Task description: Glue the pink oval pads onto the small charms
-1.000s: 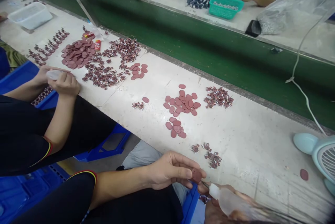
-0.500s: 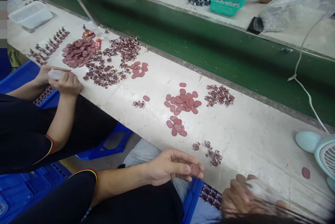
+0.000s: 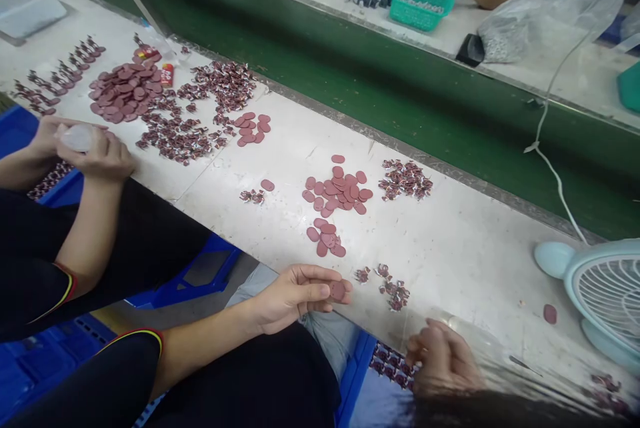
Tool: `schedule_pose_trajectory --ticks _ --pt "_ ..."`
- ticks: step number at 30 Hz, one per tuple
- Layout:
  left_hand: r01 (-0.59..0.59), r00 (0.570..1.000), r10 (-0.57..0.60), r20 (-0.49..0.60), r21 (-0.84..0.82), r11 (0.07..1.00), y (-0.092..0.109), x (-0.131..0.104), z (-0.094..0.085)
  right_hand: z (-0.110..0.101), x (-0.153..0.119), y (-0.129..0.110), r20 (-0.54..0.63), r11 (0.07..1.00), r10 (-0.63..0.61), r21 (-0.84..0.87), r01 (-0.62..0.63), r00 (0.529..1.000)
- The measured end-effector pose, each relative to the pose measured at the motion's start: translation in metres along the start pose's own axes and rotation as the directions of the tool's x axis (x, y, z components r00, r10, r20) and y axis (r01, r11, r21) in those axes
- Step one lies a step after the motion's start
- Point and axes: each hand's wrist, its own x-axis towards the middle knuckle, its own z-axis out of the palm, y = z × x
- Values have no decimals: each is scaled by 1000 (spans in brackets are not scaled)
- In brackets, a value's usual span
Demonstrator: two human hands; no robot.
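Observation:
My left hand (image 3: 300, 295) is closed on a brown oval disc (image 3: 338, 291), held between thumb and fingers over the table's front edge. Small holes seem to show in the disc's face. My right hand (image 3: 445, 355) is a little blurred, partly covered by dark hair at the bottom; its fingers are loosely bent and apart, and I see nothing in them. Just beyond it lies a blurred translucent bottle (image 3: 467, 329). Small brown-and-white figures (image 3: 395, 293) lie between my hands. Further back are loose brown discs (image 3: 343, 189) and another heap of figures (image 3: 406, 180).
A pale blue fan (image 3: 605, 295) stands at the right, a single disc (image 3: 550, 314) beside it. At the left, a co-worker's hands (image 3: 95, 151) hold a white bottle near more heaps. Across the green gap, another person works behind a green basket (image 3: 420, 7).
My right hand has come off the bottle, which now lies on the table, and has moved slightly left. My left hand still holds the disc. The view has turned a little to the right.

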Motion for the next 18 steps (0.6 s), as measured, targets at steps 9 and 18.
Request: schedule_pose_trajectory --ticks 9,18 --pt "39 999 -40 18 23 999 -14 2 1 -46 10 35 521 862 -494 191 469 696" --pt "22 997 -30 77 101 995 -33 6 3 -79 -29 74 534 746 -560 657 106 633"
